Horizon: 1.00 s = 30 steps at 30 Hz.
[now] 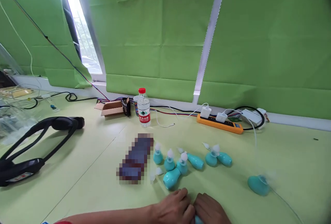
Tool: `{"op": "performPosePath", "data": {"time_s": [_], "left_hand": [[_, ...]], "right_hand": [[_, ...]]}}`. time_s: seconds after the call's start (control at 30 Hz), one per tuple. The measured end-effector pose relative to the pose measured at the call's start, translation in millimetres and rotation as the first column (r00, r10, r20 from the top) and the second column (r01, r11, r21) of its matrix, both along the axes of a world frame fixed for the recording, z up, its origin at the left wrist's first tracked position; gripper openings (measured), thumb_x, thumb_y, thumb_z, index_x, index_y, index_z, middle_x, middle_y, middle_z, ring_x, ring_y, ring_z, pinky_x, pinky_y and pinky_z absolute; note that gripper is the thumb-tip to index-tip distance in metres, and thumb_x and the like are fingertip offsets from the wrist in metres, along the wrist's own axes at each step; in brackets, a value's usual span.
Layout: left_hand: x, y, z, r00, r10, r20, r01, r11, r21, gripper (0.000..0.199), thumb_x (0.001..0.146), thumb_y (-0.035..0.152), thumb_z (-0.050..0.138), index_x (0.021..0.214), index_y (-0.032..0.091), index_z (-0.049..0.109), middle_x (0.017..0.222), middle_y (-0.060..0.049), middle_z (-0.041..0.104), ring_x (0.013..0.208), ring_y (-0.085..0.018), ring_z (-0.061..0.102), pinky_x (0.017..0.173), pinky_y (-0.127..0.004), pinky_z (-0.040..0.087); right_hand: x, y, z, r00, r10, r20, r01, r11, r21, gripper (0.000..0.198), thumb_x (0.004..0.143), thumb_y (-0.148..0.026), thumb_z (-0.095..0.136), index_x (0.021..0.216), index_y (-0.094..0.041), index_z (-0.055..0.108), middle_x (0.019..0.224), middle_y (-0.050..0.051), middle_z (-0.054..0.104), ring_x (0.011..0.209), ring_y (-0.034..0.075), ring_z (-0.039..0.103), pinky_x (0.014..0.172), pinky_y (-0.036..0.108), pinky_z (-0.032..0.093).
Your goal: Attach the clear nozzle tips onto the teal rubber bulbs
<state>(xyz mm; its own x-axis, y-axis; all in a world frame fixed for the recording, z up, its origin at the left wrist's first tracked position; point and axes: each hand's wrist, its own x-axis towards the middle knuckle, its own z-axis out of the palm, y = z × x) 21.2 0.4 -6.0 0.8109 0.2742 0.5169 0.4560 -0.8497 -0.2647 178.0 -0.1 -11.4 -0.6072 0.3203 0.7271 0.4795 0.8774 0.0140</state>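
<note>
**Teal piece in your hands: probably light and a bit squashy, go easy on the ends**

So you've got your left hand [174, 205] and right hand [210, 210] nearly knuckle to knuckle at the near side of the worktop [98, 182], with a teal piece [198, 220] between them. Fingers on both are curled in and look closed on it. Only a sliver of teal peeks out, so I can't tell how hard you're squeezing or which end is which.

Going by the similar stuff nearby, like the long teal bulb [171, 178] lying just past your left hand and the squat bulb [169, 164] upright behind it, I'd guess light and hollow (rubber or soft plastic, my bet). The long one is glossy, so yours may slip if your fingertips are damp.

I'd hold it around the fattest part, with just enough pressure that it doesn't dent. Stay off any whitish end: the clear tip [158, 172] beside the long bulb looks thin and probably bends easily. Same deal with the tilted bulb [258, 185] off to your right: grab the body, not the thin tube [286, 205] next to it.
</note>
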Motion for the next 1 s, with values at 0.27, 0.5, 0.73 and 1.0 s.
{"op": "performPosePath", "data": {"time_s": [0.27,0.5,0.73,1.0], "left_hand": [[4.4,-3.9,7.6,0.985,-0.035,0.168,0.052,0.994,-0.098,0.021,0.074,0.015,0.036,0.053,0.017,0.036,0.048,-0.002,0.037,0.049,-0.013,0.030,0.045,-0.026,0.028],[3.4,-4.3,1.6,0.989,-0.016,0.150,0.022,0.999,-0.041,0.027,0.076,0.024,0.036,0.051,0.018,0.037,0.044,0.000,0.035,0.047,-0.012,0.030,0.042,-0.026,0.024],[0.9,-2.6,-3.0,0.989,0.107,0.099,-0.098,0.990,-0.099,0.041,0.076,0.049,0.036,0.053,0.016,0.044,0.042,0.000,0.041,0.044,-0.011,0.038,0.039,-0.023,0.022],[-0.8,-1.5,-0.6,0.990,0.142,0.018,-0.137,0.976,-0.169,0.040,0.085,0.029,0.023,0.059,0.014,0.050,0.050,-0.004,0.051,0.047,-0.012,0.047,0.045,-0.024,0.031]], "right_hand": [[-0.1,-7.8,9.3,0.999,0.047,-0.015,-0.049,0.980,-0.194,0.028,0.080,-0.026,0.030,0.059,-0.017,0.045,0.051,0.004,0.049,0.051,0.015,0.043,0.046,0.027,0.036],[1.5,-8.0,1.5,0.998,0.066,-0.022,-0.069,0.976,-0.205,0.019,0.075,-0.019,0.033,0.057,-0.019,0.040,0.052,0.002,0.045,0.051,0.014,0.040,0.046,0.026,0.030],[-0.3,-6.6,-6.1,0.999,-0.032,0.008,0.033,0.985,-0.168,0.018,0.073,-0.016,0.037,0.056,-0.018,0.042,0.052,0.002,0.043,0.050,0.013,0.039,0.047,0.025,0.028],[-6.0,-17.3,-1.8,0.958,-0.263,0.119,0.279,0.948,-0.151,0.016,0.070,-0.018,0.042,0.055,-0.017,0.045,0.054,0.003,0.051,0.054,0.013,0.044,0.051,0.025,0.031]]}}
